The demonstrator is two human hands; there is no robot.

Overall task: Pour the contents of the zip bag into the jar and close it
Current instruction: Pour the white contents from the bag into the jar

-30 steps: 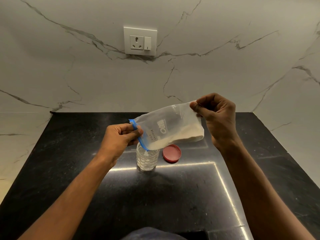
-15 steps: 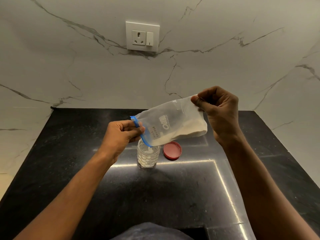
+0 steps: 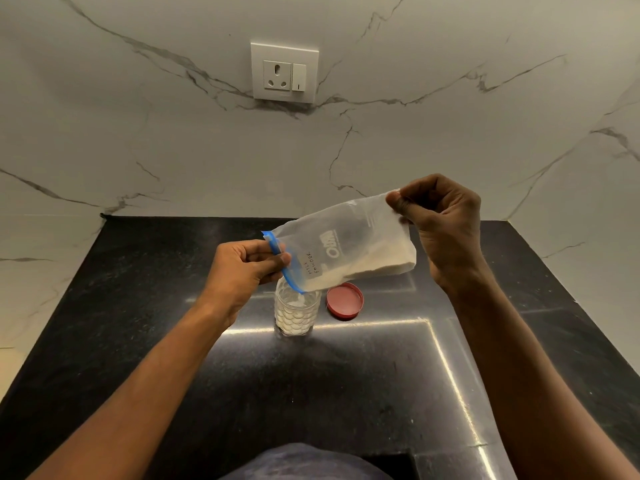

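A clear zip bag [image 3: 346,247] with a blue zip strip and white powder hangs tilted over a clear dimpled jar [image 3: 297,315], its open mouth at the jar's rim. My left hand [image 3: 242,268] pinches the blue zip edge at the bag's mouth. My right hand [image 3: 443,226] pinches the bag's raised bottom corner. White powder lies in the bag's lower side and fills part of the jar. The red lid [image 3: 345,301] lies flat on the counter just right of the jar.
The black stone counter [image 3: 138,323] runs to a white marble wall with a socket and switch plate [image 3: 284,72]. Marble side walls close in left and right. A dark garment shows at the bottom edge.
The right hand has lifted the bag's bottom end a little, steepening the tilt. More powder has collected in the jar. The left hand stays at the bag's mouth.
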